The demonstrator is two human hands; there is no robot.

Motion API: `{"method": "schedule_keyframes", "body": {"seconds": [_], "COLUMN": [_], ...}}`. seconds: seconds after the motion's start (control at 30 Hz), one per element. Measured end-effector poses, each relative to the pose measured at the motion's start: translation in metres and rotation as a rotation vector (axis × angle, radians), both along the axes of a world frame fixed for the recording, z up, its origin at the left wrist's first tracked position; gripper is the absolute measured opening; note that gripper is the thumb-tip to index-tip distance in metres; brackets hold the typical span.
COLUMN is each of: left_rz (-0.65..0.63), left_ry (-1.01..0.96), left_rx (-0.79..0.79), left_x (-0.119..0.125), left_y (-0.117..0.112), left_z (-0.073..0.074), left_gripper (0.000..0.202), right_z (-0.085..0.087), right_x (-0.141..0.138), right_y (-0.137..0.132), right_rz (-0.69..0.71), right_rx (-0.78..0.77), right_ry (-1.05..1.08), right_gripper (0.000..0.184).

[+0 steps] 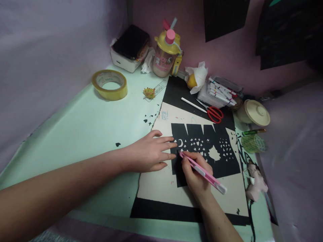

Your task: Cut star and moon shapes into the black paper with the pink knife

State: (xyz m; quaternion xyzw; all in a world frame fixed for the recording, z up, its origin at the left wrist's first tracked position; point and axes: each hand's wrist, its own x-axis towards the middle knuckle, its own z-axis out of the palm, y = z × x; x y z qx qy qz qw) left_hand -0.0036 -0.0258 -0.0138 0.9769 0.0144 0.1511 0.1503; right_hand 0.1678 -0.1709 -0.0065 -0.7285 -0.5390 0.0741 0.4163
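A sheet of black paper (202, 168) lies on a pale board (158, 185), with moon, star, heart, triangle and leaf-like shapes cut out of it. Fingers spread, my left hand (152, 151) rests with its fingertips on the paper's left edge. My right hand (198, 171) grips a pink craft knife (208, 175), its tip at the paper just right of my left fingertips. The blade itself is too small to make out. Small black scraps (145, 120) are scattered left of the board, and more lie to its right.
Red-handled scissors (214, 115) and a white stick (193, 105) lie beyond the paper. A tape roll (110, 84) sits at the back left. Behind stand a lidded cup (164, 62) and a box of markers (219, 92). A hot glue gun (256, 185) lies on the right.
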Motion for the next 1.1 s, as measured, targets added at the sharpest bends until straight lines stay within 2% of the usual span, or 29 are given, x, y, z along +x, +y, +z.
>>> {"method": "schedule_keyframes", "body": {"seconds": [0.33,0.6,0.87,1.1], "left_rz": [0.019,-0.008,-0.072,-0.112], "left_ry": [-0.008,0.017,0.089,0.144], "left_rx": [0.005,0.038,0.006,-0.041], "left_x": [0.000,0.000,0.001,0.001], "left_y": [-0.003,-0.012,-0.017,-0.018], "left_z": [0.003,0.011,0.014,0.011], "left_gripper": [0.029,0.032,0.037,0.044], "right_z": [0.004,0.016,0.008,0.003], "right_x": [-0.002,0.004,0.006,0.008], "right_y": [0.002,-0.006,-0.026,-0.028], "right_rz": [-0.023,0.060,0.106,0.130], "right_rx": [-0.036,-0.127,-0.074,-0.014], "right_ry": [-0.029,0.050,0.047,0.063], "right_gripper": [0.009,0.008,0.011,0.013]}}
